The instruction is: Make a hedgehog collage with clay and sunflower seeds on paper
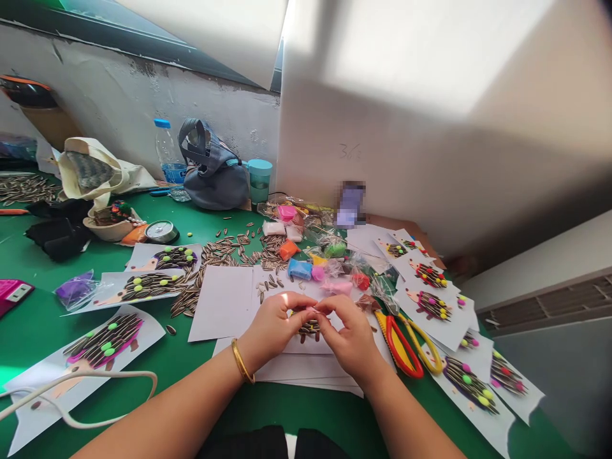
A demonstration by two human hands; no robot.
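My left hand (pixel 278 323) and my right hand (pixel 348 330) meet over white paper sheets (pixel 306 370) at the table's middle. Fingertips of both are pinched together on a small pink bit (pixel 313 310), mostly hidden by the fingers. Beneath them lies a partly covered hedgehog picture (pixel 310 329) with seeds stuck on it. Just beyond are bagged lumps of clay, including a blue one (pixel 300 269) and a pink one (pixel 336 286). A few loose seeds lie on the paper near my left hand.
Scissors with red (pixel 404 347) and yellow handles lie right of my right hand. Finished hedgehog cards (pixel 433 306) spread at right, others (pixel 102 344) at left. A seed pile (pixel 224 252), blue bag (pixel 215 175), cup (pixel 259 182) and phone (pixel 350 204) stand behind. A white cable (pixel 109 376) crosses front left.
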